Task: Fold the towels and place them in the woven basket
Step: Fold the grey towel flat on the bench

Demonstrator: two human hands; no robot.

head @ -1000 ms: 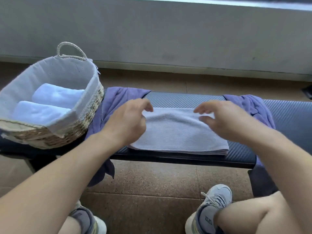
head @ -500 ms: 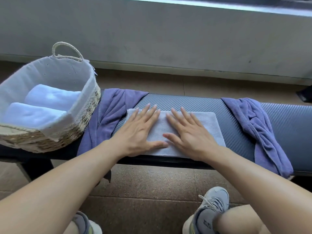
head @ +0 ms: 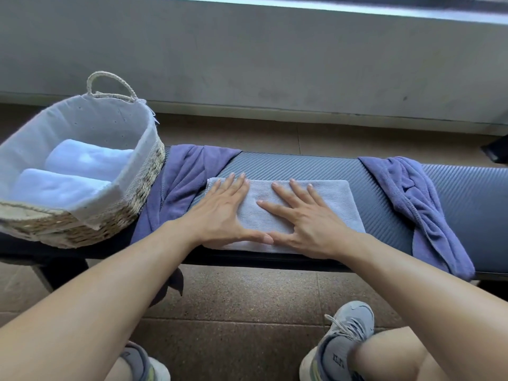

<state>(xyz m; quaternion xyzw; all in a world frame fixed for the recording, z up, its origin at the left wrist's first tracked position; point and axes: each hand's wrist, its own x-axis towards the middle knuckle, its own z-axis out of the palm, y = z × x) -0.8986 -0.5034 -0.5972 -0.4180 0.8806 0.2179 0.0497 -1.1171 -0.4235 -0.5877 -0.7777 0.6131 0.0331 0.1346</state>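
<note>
A: What has changed in the last second?

B: Both hands were raised over the grey towel [head: 324, 207] with fingers curled; now they lie flat on it. The left hand [head: 224, 213] and the right hand [head: 305, 218] are spread wide open, palms down, thumbs nearly touching at the towel's near edge. Neither has hold of anything; they only press.

A: And where is that towel relative to the woven basket [head: 132, 213]?

B: On the dark surface [head: 288, 167], to the right of the basket and apart from it. A purple towel [head: 181, 188] lies between the two, just beside the basket's wall. A second purple towel [head: 420, 204] is crumpled further right, well apart from the basket.

A: What is in the basket?

B: Two white folded towels [head: 74, 174], side by side against the cloth lining.

A: So what does the pressing mean for the task?

B: I judge the grey towel is partly folded and being smoothed, probably before another fold or a lift into the basket. The two purple towels look unfolded, so much of the work is left.
</note>
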